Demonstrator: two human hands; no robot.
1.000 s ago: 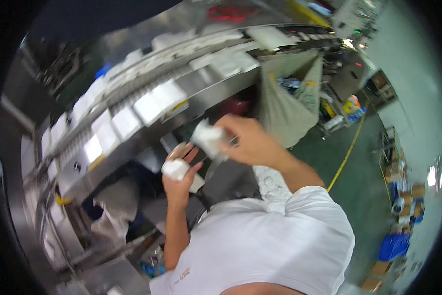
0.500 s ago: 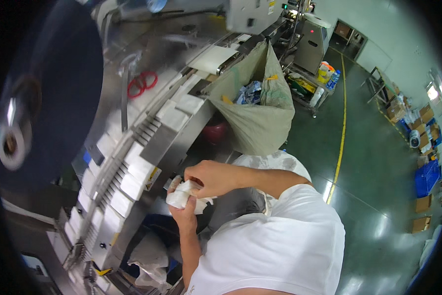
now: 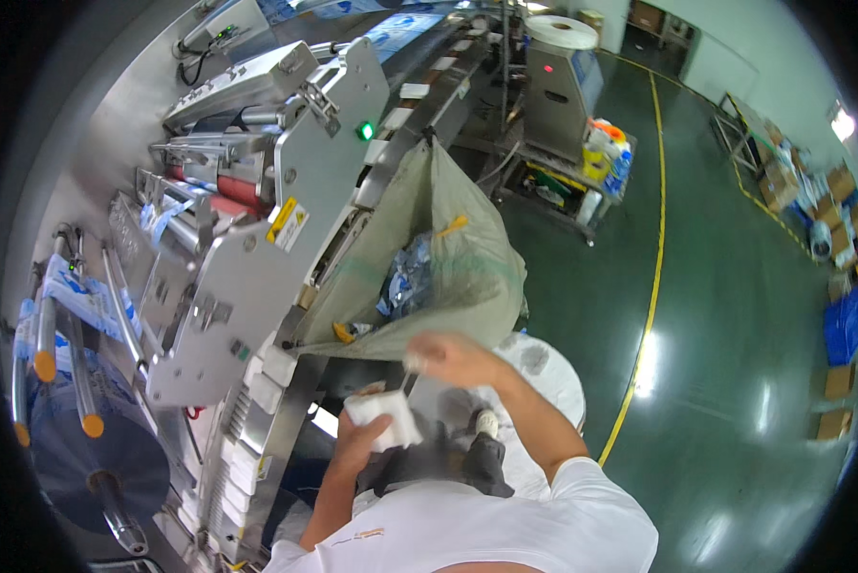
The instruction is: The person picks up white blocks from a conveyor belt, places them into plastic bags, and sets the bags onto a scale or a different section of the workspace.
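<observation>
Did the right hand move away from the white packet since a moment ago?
Yes. The right hand has lifted off the white packet, which the left hand holds, and now hovers nearer the sack hung on the machine.

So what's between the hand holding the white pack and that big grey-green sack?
In the head view, the right hand hovers between the white pack, held by the left hand, and the sack.

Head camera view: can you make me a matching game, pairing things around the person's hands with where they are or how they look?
Things:
1. white packet
2. grey-green sack
3. yellow line
4. green light

Descriptions:
A. painted along the green floor
B. glowing on the metal machine panel
C. held in the left hand
D. hanging open beside the machine, scraps inside

Pairs: 1-C, 2-D, 3-A, 4-B
</observation>
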